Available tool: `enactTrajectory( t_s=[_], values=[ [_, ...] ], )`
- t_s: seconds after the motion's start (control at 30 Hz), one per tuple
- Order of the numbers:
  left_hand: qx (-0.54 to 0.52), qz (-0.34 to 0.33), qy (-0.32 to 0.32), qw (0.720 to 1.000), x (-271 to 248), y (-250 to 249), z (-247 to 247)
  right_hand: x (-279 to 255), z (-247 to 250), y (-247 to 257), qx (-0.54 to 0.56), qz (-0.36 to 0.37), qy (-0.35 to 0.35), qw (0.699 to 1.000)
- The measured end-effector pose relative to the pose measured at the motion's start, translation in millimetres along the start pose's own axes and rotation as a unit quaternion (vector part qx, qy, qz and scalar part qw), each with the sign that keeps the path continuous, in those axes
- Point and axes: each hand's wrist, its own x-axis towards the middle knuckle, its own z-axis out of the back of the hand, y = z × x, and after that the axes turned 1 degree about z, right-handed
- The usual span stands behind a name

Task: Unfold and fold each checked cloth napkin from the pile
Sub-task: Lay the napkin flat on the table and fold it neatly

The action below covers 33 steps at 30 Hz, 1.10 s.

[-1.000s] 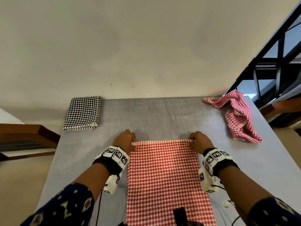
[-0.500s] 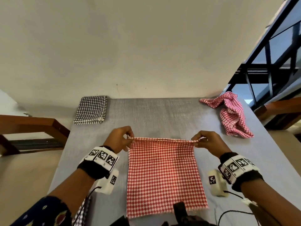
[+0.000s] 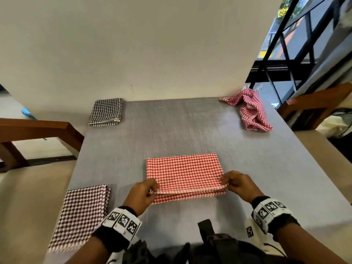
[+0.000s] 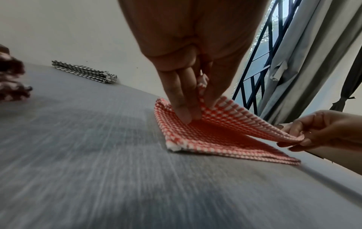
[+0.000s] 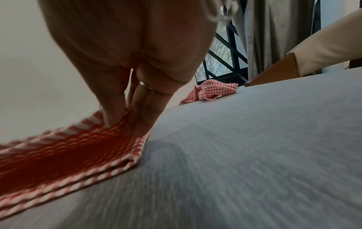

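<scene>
Fold step | we pinch red napkin (image 3: 183, 169) top-layer corners, left hand (image 3: 142, 194), right hand (image 3: 240, 184) | aligning edges, judged.

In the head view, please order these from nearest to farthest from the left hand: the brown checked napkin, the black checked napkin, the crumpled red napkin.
From the left hand:
1. Brown checked napkin, folded at the near left edge of the table.
2. Black checked napkin, folded at the far left corner.
3. Crumpled red napkin, at the far right corner.
</scene>
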Motion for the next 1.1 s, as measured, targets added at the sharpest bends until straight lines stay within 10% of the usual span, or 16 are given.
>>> enactTrajectory(
  t_s=[0.37, 0.73, 1.0, 1.1],
  values=[
    [0.089, -0.013, -0.057, 0.994, -14.4, -7.6, -11.5, -6.2, -14.4, 7.9, -0.142, 0.035, -0.075, 0.986],
    [0.169, -0.003, 0.009, 0.986, -17.5, 5.5, -20.7, -12.8, -29.9, 7.1, -0.210, 0.006, 0.001, 0.978],
    [0.409, -0.039, -0.005, 0.912, 8.9, -25.8, -18.1, 4.8, -33.6, 41.5, -0.204, -0.007, -0.063, 0.977],
    [0.422, -0.028, 0.069, 0.903, 36.0, -39.3, -19.8, 30.7, -65.0, 77.5, -0.248, 0.045, 0.052, 0.966]
  ],
)
